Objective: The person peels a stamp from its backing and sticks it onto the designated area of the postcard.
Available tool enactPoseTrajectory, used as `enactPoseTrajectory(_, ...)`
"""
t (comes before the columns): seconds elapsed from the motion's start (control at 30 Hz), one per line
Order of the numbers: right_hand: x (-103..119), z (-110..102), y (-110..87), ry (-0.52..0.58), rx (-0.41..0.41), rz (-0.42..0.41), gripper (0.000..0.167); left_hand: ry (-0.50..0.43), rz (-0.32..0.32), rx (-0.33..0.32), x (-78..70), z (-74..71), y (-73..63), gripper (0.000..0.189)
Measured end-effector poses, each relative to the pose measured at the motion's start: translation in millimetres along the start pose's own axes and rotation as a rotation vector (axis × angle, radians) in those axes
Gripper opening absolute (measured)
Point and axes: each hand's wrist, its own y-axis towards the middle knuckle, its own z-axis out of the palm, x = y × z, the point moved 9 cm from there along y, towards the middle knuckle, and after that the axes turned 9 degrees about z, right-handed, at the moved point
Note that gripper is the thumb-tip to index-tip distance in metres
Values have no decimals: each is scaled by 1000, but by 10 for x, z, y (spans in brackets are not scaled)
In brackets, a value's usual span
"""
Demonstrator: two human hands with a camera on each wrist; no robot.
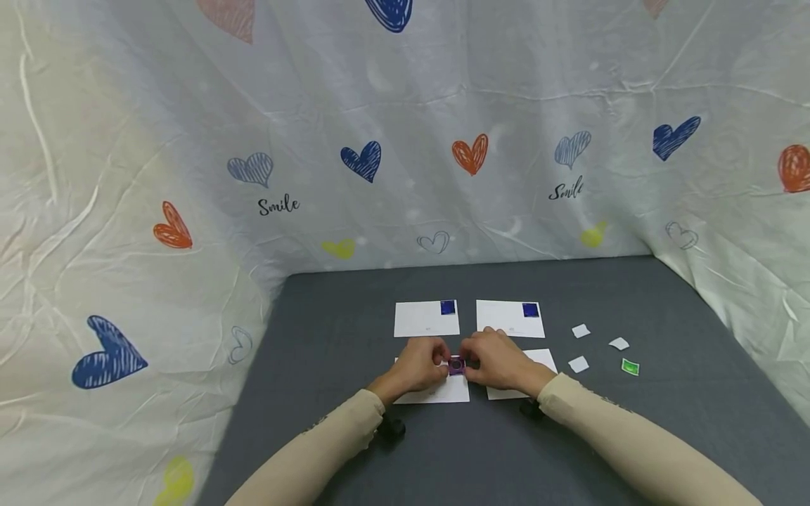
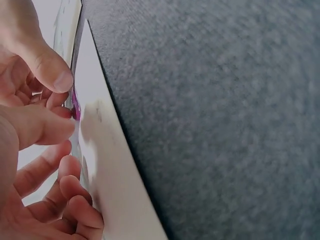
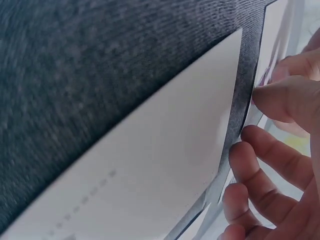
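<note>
A small purple stamp (image 1: 456, 365) is at the upper right corner of the near left white envelope (image 1: 436, 393). My left hand (image 1: 419, 364) holds the stamp's left edge with curled thumb and forefinger. From the other side, my right hand (image 1: 500, 360) holds its right edge between thumb and fingers. A sliver of the purple stamp (image 2: 76, 105) shows past the fingertips in the left wrist view. Whether it lies fully flat cannot be told. Under the right hand is the near right envelope (image 3: 165, 135), partly covered.
Two far envelopes, left (image 1: 418, 320) and right (image 1: 500, 320), bear dark blue stamps at their upper right corners. Right of the hands lie a green stamp (image 1: 630, 367) and several white pieces (image 1: 579, 364). A grey cloth (image 1: 354, 295) covers the table; a heart-printed curtain (image 1: 405, 197) hangs behind.
</note>
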Motion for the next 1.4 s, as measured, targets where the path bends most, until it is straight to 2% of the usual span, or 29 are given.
enactPoseTrajectory(0.13,5,-46,0,7,-11,-14,16,7,21,-70,-75,-135,-29,10)
enactPoseTrajectory(0.23,-9,-109,-7,18,-28,-28,14,-15,50,-118,-249,-326,-65,9)
enactPoseTrajectory(0.37,-68,-211,-37,53,-22,-28,11,-51,28,-117,-533,-595,-128,6)
enactPoseTrajectory(0.43,-128,-262,-59,68,-11,-19,10,-57,2,-107,-621,-672,-142,7)
enactPoseTrajectory(0.57,-276,-392,-123,69,-7,3,9,-53,-22,-99,-670,-714,-125,19)
enactPoseTrajectory(0.8,-567,-661,-281,47,-43,42,12,-113,-18,-85,-800,-693,-82,39)
enactPoseTrajectory(0.93,-778,-804,-397,32,-39,87,13,-102,3,-50,-912,-631,-33,45)
enactPoseTrajectory(1.17,-1213,-1077,-706,17,-63,199,11,13,85,44,-1144,-441,104,41)
enactPoseTrajectory(1.4,-1574,-1235,-1069,-29,-101,281,10,154,188,149,-1351,-138,201,32)
